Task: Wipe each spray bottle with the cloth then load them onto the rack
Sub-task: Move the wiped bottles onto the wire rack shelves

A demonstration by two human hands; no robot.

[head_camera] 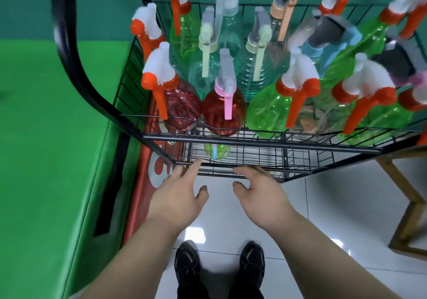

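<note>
A green cloth-covered surface (pixel 46 137) fills the left side, its near edge running down beside a leaning orange-red banner with white lettering (pixel 143 183). A thick black curved tube (pixel 69 51) sweeps down to the left corner of the black wire rack (pixel 261 140). The rack's top tier is packed edge to edge with upright clear plastic spray bottles (pixel 265 111) in red, green and pale blue, whose orange, pink, cream and grey triggers hang over the front rail. On the lower wire shelf (pixel 300 158) stands one small green bottle with a blue trigger (pixel 217 149), near the left end, with open wire to its right.

The left hand (pixel 180 194) reaches forward with fingers straight and spread, holding nothing, its fingertips at the front edge of the lower shelf. The right hand (pixel 261 194) is just beside it, fingers loosely spread and also holding nothing. Its tips are at the same edge, though blur hides whether they touch the wire.

Below the hands lie glossy white floor tiles (pixel 335 206) and a pair of black shoes (pixel 187 261). A wooden frame (pixel 406 206) stands at the right edge.
</note>
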